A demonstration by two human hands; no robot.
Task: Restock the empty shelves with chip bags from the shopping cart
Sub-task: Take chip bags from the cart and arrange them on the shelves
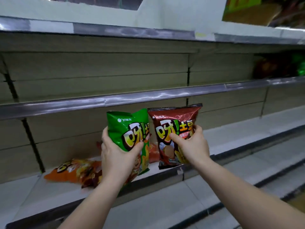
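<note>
1. Green chip bag (127, 129) gripped in my left hand (118, 154), red chip bag (175, 129) in my right hand (192, 146), both upright over the white shelf (231, 134).
2. Orange bag (74, 172) lies left of them; the shelf is mostly unfilled, so restocking looks barely begun.

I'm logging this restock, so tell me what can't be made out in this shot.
- Shopping cart: not in the head view.
- Orange bag on the shelf: blurred, its right end hidden by the left hand and green bag.
- Red bag: lower print covered by the right hand.
- Bags at far right: dark, blurred.
</note>
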